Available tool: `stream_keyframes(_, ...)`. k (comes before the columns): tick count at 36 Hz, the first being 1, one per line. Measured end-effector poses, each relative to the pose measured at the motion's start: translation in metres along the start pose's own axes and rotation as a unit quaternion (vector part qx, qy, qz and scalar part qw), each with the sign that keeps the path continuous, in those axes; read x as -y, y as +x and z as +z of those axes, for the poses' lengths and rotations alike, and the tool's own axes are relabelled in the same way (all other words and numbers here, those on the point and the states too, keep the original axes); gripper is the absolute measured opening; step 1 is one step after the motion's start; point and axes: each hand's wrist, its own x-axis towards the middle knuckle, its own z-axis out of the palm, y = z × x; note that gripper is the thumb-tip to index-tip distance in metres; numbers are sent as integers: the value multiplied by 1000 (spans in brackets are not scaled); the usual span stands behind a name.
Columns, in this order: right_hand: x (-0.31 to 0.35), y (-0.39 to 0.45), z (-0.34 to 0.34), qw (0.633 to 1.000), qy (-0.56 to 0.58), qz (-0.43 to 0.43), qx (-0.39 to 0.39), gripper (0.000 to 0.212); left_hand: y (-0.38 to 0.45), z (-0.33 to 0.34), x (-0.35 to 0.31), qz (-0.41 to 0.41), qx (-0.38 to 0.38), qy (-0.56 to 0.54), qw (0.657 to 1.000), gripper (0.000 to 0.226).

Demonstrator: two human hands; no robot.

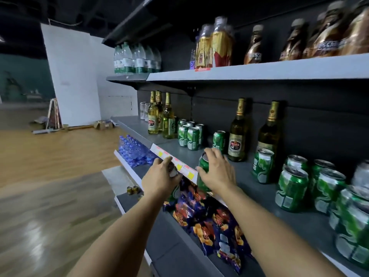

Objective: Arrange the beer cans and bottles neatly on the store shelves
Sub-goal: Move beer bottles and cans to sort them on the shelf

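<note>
My left hand (159,177) grips a green beer can (174,191) just in front of the middle shelf's price strip (173,162). My right hand (216,172) grips another green can (203,166) at the front edge of that grey shelf (249,176). Behind it stand a cluster of green cans (190,134), a single can (219,140) and two brown beer bottles (237,132) (268,134). More green cans (291,188) crowd the shelf to the right. Pale beer bottles (159,116) stand at the shelf's left end.
The top shelf (259,70) carries water bottles (135,58), gold-labelled bottles (213,45) and brown bottles (319,41). Snack bags (207,216) fill the shelf below, with blue water packs (133,150) further left. Wooden floor (50,196) lies on the left.
</note>
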Motion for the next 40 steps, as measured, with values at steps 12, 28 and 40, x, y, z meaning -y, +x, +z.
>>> stream_keyframes(12, -42, 107, 48, 998, -7, 67, -15, 62, 128, 53, -1, 23, -19, -22, 999, 68)
stream_keyframes(28, -56, 194, 106, 982, -42, 181, -38, 62, 262, 138, 8, 110, 64, -56, 990, 66)
stream_keyframes(40, -48, 218, 136, 969, -77, 235, -12, 69, 304, 160, 16, 148, 126, -80, 978, 61)
